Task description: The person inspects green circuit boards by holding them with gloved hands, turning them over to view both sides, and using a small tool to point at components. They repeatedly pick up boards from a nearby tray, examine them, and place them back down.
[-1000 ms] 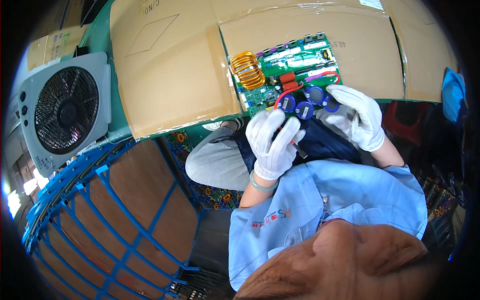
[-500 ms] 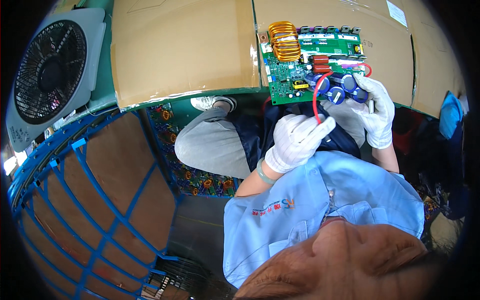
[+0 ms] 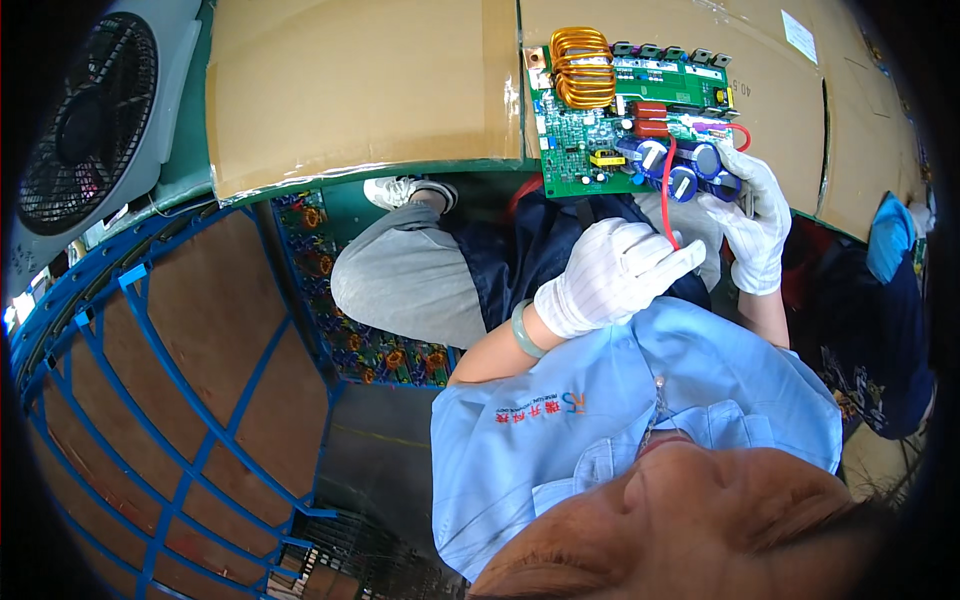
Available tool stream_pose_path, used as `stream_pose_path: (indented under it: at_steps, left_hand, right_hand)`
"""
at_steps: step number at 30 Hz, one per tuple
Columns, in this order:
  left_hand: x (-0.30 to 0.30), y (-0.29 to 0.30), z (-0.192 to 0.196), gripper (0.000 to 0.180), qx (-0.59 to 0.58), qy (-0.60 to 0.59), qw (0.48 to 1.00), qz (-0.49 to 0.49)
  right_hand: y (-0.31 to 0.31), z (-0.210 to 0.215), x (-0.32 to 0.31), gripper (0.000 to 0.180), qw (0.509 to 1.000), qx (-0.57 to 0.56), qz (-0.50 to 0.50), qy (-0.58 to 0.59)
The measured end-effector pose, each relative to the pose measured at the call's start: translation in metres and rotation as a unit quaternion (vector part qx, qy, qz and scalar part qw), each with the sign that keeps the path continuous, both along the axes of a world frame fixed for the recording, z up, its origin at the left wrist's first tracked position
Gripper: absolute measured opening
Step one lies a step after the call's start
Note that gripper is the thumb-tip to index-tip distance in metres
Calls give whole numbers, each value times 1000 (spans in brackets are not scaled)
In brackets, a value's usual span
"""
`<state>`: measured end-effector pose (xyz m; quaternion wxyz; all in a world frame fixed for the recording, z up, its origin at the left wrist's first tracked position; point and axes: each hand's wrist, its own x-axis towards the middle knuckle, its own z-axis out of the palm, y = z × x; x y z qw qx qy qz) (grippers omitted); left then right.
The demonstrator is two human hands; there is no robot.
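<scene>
A green circuit board (image 3: 562, 186) extends past the near edge of a cardboard-covered table. It carries a copper-wound coil (image 3: 583, 68), two dark red block parts and several blue cylindrical capacitors (image 3: 683, 183). In a white striped glove, my left hand (image 3: 612, 275) pinches the lower end of a red wire (image 3: 667, 200) that runs up to the board. My right hand (image 3: 757, 215), gloved too, grips the board's near right corner by the capacitors. A second loop of red wire (image 3: 743, 137) curves just above its fingers.
Flat cardboard (image 3: 370, 90) covers the table. A grey box fan (image 3: 95, 120) stands at the far left. Below it is a blue metal rack (image 3: 190, 470) with brown panels. Boards with copper coils (image 3: 300, 215) lie low beside my leg. Blue cloth (image 3: 888, 240) hangs at the right.
My left hand has shifted slightly right with the wire end, and the red wire hangs straighter. The right hand stays at the board's corner. The whole view has shifted a little.
</scene>
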<state>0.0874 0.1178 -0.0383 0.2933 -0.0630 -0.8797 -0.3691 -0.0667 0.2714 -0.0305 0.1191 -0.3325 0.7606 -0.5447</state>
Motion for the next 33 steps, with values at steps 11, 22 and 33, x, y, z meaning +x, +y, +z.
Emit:
stream_pose_path:
  at_steps: [11,22,33]
  left_hand:
    - [1,1,0,44,15,-1,1000,7]
    - [3,1,-3,41,12,2,1000,9]
    - [14,-6,4,43,6,-19,1000,-8]
  right_hand:
    - [1,0,-1,53,1000,14,-1,14]
    - [-1,3,0,53,999,9,1,48]
    - [-2,6,-3,51,999,13,8,47]
